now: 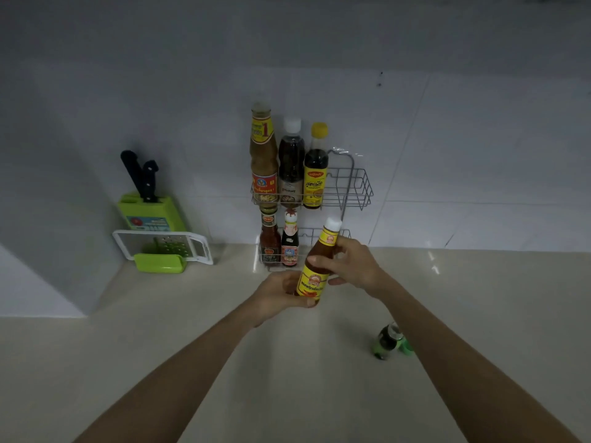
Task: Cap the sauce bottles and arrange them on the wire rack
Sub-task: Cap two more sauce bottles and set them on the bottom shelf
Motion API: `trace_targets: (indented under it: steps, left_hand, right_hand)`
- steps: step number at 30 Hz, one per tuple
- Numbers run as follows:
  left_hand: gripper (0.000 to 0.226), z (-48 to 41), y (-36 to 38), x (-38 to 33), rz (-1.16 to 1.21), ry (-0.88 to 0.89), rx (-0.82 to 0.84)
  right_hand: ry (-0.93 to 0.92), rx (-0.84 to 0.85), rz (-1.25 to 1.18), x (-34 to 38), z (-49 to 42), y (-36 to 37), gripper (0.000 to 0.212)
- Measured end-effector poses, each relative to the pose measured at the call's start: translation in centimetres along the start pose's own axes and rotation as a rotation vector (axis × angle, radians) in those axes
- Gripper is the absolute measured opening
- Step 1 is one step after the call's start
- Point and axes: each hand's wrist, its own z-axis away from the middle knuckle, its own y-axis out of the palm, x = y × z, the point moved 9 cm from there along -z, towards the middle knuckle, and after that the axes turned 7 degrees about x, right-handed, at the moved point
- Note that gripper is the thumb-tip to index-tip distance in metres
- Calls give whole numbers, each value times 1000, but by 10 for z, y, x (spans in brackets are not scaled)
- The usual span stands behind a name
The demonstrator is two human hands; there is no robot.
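Observation:
I hold a chilli sauce bottle (315, 270) with a yellow label and a white cap, tilted, just in front of the wire rack (358, 190). My left hand (279, 294) cups its base. My right hand (350, 263) grips its middle. The rack's upper shelf holds three bottles: a tall brown one (263, 158), a dark one with a white cap (291, 161) and a dark one with a yellow cap (316, 167). Its lower shelf holds two smaller bottles, a red sauce (269, 239) and a dark sauce (290, 239). A small green-labelled bottle (387, 340) stands on the counter at the right with a green cap (406, 346) beside it.
A green knife block (150, 212) with black-handled knives stands at the left by the wall. A white and green grater (163, 247) lies in front of it. The right parts of both rack shelves hold nothing. The beige counter (160, 362) spreads before the tiled wall.

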Motion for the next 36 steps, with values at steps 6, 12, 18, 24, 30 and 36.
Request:
trace_targets:
  steps: [6, 12, 18, 24, 30, 36]
  left_hand:
    - [83, -50, -50, -4, -148, -51, -129]
    - [63, -75, -61, -6, -103, 14, -213]
    - [63, -87, -62, 3, -108, 13, -288]
    - [64, -83, -66, 4, -110, 13, -329]
    - [70, -83, -64, 3, -110, -31, -296]
    - [76, -82, -64, 8, -134, -87, -268]
  right_hand:
    - [-121, -273, 131, -21, -40, -21, 36]
    - [-149, -261, 278, -42, -88, -11, 41]
    - [-51, -215, 370, -54, -128, -4, 42]
    - [49, -159, 378, -67, -150, -2, 47]
    - [120, -138, 387, -82, -155, 7, 48]
    - [220, -13, 360, -92, -153, 14, 52]
